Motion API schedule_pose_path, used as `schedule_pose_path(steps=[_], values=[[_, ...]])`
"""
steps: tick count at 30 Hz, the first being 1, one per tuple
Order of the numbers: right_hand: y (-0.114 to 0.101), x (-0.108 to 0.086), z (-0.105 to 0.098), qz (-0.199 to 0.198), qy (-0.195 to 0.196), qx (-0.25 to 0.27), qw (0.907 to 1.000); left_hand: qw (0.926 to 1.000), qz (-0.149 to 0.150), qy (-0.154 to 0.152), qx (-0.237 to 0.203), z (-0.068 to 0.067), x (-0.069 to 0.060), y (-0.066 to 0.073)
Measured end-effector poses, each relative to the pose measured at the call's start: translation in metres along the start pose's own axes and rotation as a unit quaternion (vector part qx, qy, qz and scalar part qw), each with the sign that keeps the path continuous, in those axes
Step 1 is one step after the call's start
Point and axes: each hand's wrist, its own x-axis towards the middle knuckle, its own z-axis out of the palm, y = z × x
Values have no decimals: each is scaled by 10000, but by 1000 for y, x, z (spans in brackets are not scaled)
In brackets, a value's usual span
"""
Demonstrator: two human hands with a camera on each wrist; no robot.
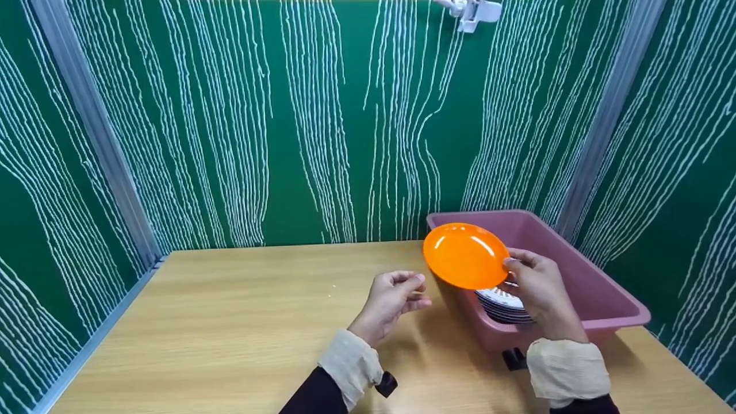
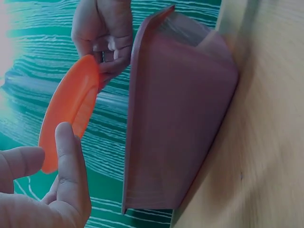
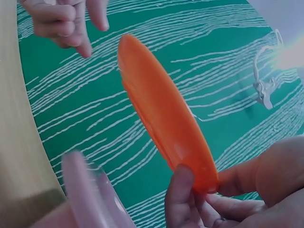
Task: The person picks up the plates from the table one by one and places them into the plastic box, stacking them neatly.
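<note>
An orange plate [image 1: 466, 256] is held up tilted over the near left rim of a pink plastic tub [image 1: 604, 287]. My right hand [image 1: 540, 287] pinches the plate's right edge between thumb and fingers. To the plate's left, my left hand [image 1: 394, 302] hovers above the table with fingers loosely bent and nothing in it. A gap shows between the left hand [image 3: 61, 23] and the plate [image 3: 161, 109] in the right wrist view. Inside the tub lies a stack of patterned white plates [image 1: 503, 305], partly hidden by the orange plate and my right hand.
The wooden table [image 1: 241, 333] runs from the left up to the tub, with a few tiny pale specks near its middle. Green walls [image 1: 356, 138] with white wavy lines enclose it at the back and sides. A white clamp-like fixture [image 1: 474, 12] hangs high at the back.
</note>
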Motion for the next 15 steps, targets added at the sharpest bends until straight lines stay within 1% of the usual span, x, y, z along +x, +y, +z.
schedule_pose_path(steps=[5,7,8,11,13,15], values=[[3,4,-6,153,284,446,9985,9991,-26,-3,416,14,-5,-5],[5,6,-8,234,383,602,9972,9987,-8,-16,501,20,-6,-7],[5,7,-8,283,434,630,9967,9986,-3,28,528,24,-6,-9],[8,10,-11,413,622,820,9938,9983,7,71,579,36,-5,-16],[9,12,-12,489,791,868,9919,9976,-15,81,690,43,-5,-21],[12,13,-13,570,947,985,9890,9969,-11,44,781,50,-6,-27]])
